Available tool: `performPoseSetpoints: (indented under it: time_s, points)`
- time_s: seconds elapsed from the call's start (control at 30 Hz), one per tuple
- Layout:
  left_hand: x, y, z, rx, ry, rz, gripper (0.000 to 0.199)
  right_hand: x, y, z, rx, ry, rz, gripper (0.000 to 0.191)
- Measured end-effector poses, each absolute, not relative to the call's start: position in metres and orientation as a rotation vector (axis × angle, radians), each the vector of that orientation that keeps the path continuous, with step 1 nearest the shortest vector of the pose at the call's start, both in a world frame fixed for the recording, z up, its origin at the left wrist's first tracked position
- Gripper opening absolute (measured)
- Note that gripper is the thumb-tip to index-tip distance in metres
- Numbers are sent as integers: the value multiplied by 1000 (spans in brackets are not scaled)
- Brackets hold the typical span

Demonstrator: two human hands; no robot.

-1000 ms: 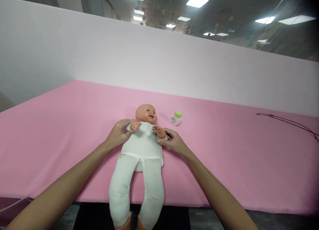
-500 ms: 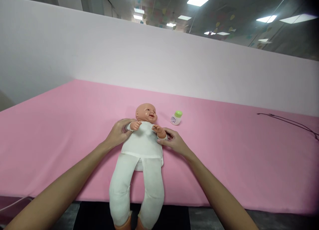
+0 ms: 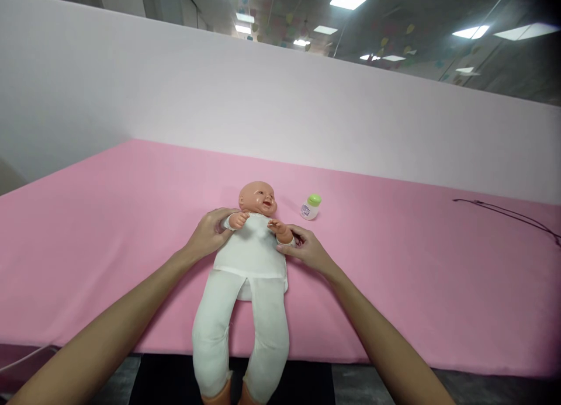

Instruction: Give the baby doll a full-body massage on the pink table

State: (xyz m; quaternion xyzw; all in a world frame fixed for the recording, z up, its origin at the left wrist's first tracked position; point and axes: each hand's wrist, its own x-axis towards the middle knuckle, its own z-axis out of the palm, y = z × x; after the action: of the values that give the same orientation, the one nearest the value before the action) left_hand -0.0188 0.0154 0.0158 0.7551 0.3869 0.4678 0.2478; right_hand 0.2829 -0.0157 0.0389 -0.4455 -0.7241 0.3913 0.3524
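Note:
A baby doll [image 3: 252, 250] in a white top and white trousers lies on its back on the pink table cover [image 3: 394, 265], its legs hanging over the near edge. My left hand [image 3: 211, 232] is closed round the doll's arm at the left of the picture, just below the head. On the other side my right hand [image 3: 304, 247] grips the doll's other arm near the wrist, thumb in front and fingers behind. Both of the doll's small hands stick up over its chest. Some of my fingertips are hidden behind the doll's sleeves.
A small clear bottle with a green cap [image 3: 311, 207] stands right of the doll's head. A thin black cord [image 3: 508, 212] lies at the far right. A white wall panel [image 3: 280, 101] rises behind the table. At the lower left hangs a pale cable [image 3: 26, 357].

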Motion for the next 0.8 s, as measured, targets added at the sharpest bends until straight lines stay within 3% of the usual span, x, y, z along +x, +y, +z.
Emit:
performPoseSetpoints:
  time_s: [0.8]
  points:
    - [-19,11,24,2104,1075,1220,34,282,-16,38,-1165,-1950,914,42]
